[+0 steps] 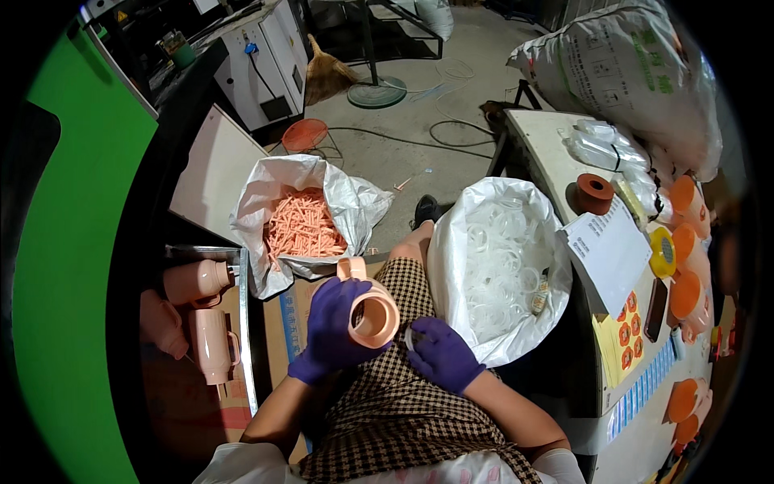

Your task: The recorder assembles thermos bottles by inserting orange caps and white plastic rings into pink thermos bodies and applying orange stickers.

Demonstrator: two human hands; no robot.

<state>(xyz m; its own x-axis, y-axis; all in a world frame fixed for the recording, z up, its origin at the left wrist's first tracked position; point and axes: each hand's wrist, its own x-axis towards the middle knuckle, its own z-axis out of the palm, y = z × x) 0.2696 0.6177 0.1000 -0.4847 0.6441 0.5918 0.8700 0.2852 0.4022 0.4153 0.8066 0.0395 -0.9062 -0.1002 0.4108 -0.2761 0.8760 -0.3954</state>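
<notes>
My left hand [332, 329], in a purple glove, is wrapped round a pink plastic jug body [376, 319] above my lap. Its round open end faces up toward me, and its handle points away. My right hand [443, 352], gloved in the same purple, is closed just right of the jug, with a clear plastic ring [412, 337] pinched at the fingertips. Close by on the right stands a white sack [451, 266] full of similar clear rings [504, 270]. A checked apron [379, 411] covers my lap.
Left, several pink jugs [212, 347] lie in a metal-edged box. Ahead, a white sack [266, 173] holds pink strips [302, 226]. The right-hand table [540, 133] carries a brown tape roll [594, 194], paper sheets [610, 246], stickers and orange-lidded items. A cable [403, 135] crosses the floor.
</notes>
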